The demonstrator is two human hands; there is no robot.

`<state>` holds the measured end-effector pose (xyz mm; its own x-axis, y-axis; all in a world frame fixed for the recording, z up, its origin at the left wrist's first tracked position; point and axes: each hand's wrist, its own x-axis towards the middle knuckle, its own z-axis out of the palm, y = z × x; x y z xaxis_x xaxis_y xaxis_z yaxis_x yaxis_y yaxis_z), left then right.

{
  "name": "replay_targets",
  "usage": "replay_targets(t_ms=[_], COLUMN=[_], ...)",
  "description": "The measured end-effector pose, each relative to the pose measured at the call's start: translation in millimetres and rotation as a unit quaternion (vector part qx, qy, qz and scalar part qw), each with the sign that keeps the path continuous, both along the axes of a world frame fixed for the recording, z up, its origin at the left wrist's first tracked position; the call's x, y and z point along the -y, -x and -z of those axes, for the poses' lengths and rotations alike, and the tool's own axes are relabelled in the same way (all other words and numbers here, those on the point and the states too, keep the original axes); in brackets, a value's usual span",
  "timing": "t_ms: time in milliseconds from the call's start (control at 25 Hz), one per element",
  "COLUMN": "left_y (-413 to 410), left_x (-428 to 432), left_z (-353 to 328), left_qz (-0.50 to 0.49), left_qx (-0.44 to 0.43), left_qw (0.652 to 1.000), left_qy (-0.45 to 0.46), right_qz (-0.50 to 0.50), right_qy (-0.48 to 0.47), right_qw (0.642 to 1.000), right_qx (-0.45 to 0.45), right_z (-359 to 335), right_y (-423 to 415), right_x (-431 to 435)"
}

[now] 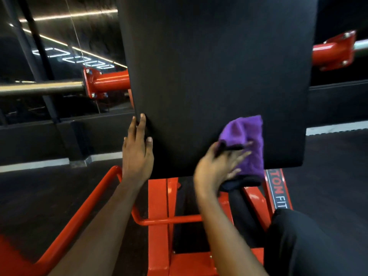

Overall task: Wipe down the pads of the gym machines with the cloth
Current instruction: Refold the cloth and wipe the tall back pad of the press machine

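Purple cloth [245, 144]: folded, flat against the lower right part of the pad, under my right fingers and reaching above and to the right of their tips; a dark hem hangs below my palm.
Black pad [209, 66]: large, upright and smooth; it rises well above both sets of fingers and fills the space between them.
Right hand [217, 168]: fingers [239, 156] spread and nearly straight, pressing the cloth onto the pad; blurred, so I cannot tell where the thumb sits.
Left hand [137, 154]: fingers [142, 126] straight and close together, lying along the pad's left edge; thumb flat on the pad's face; holding nothing.
Red frame [157, 216]: below my wrists and under the pad, with a rail curving off left of my left forearm.
Red sleeve [111, 80]: up and left of my left fingers, with a steel bar [39, 88] running out from it.
Second red sleeve [332, 50]: far up and right of my right fingers.
Lettered plate [277, 190]: just below and right of the cloth, reading "TON FIT".
Dark trouser leg [308, 246]: low, right of my right forearm.
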<state>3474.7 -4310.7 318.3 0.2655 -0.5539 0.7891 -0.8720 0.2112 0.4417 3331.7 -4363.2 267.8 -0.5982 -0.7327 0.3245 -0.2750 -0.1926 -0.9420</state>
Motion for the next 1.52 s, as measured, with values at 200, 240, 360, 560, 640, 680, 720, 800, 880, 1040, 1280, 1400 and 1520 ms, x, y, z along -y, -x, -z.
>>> replay_targets(t_ms=[200,240,360,560,640,680,720,800,880,1040,1280,1400,1520], left_y=[-11,-11,-11,-15,-15,-14,-14,-12,-13,-7,27,46,65], left_x=[-3,-4,-6,2,6,8,9,6,3,2,1,-4,-2], left_z=[-3,-3,-4,-36,-49,-53,-54,-50,-44,-33,-8,10,26], left_qz=[0.008,-0.001,-0.001,-0.002,0.011,0.017,0.022,0.025,0.027,-0.014,0.000,0.020,0.045], left_qx=[0.006,0.015,0.058,0.105,0.076,0.059,0.048,0.051,0.058,0.101,0.137,0.157,0.193], left_qw=[1.000,1.000,0.998,0.993,0.995,0.996,0.996,0.996,0.996,0.994,0.990,0.987,0.980], left_qy=[0.012,0.011,0.020,0.059,0.069,0.072,0.071,0.063,0.055,0.049,0.043,0.019,-0.004], right_qz=[-0.145,-0.138,-0.052,0.002,-0.055,-0.082,-0.094,-0.069,-0.035,-0.030,-0.012,0.000,0.020], right_qy=[0.028,0.010,0.012,0.060,0.139,0.154,0.147,0.137,0.121,0.149,0.165,0.101,0.099], right_qw=[0.988,0.990,0.980,0.998,0.962,0.943,0.941,0.970,0.992,0.988,0.915,0.968,0.980], right_qx=[-0.038,0.006,0.194,-0.026,-0.229,-0.282,-0.290,-0.190,-0.010,0.013,-0.367,-0.231,0.174], right_z=[-4,-20,-98,-131,-85,-65,-60,-89,-152,-197,-15,26,46], right_y=[-42,-39,-3,10,-18,-26,-27,-11,18,47,45,66,83], right_x=[-37,-29,5,21,1,-6,-8,8,24,27,5,1,4])
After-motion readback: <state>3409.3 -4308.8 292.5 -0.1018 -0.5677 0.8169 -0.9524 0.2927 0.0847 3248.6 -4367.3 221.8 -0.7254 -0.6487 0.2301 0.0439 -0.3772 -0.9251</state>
